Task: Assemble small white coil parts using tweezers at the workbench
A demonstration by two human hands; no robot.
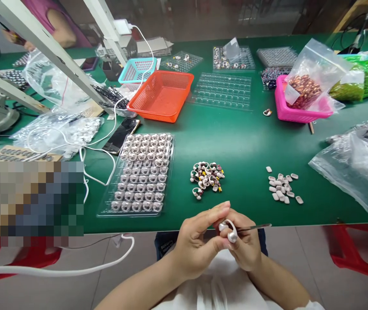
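Note:
A white C-shaped clip-on earphone [232,236] is held between my two hands, just in front of the table's near edge. My left hand [198,243] pinches it from the left, thumb and fingers closed on it. Against its other side rest the curled fingers of my right hand [246,252], which also grips tweezers [256,227], a thin metal tool sticking out to the right. Their tips are hidden behind the fingers. Beyond my hands lies a pile of earphone pieces with coloured wires [206,176]. Small pale oblong caps [280,187] are scattered to its right.
Left of the pile stands a clear tray of pale earphone shells [143,172]. Farther back are an orange basket [161,97], a transparent tray [222,91] and a pink basket [303,113]. White cables [85,172] run across the left side. Another person's arm [61,28] shows far left.

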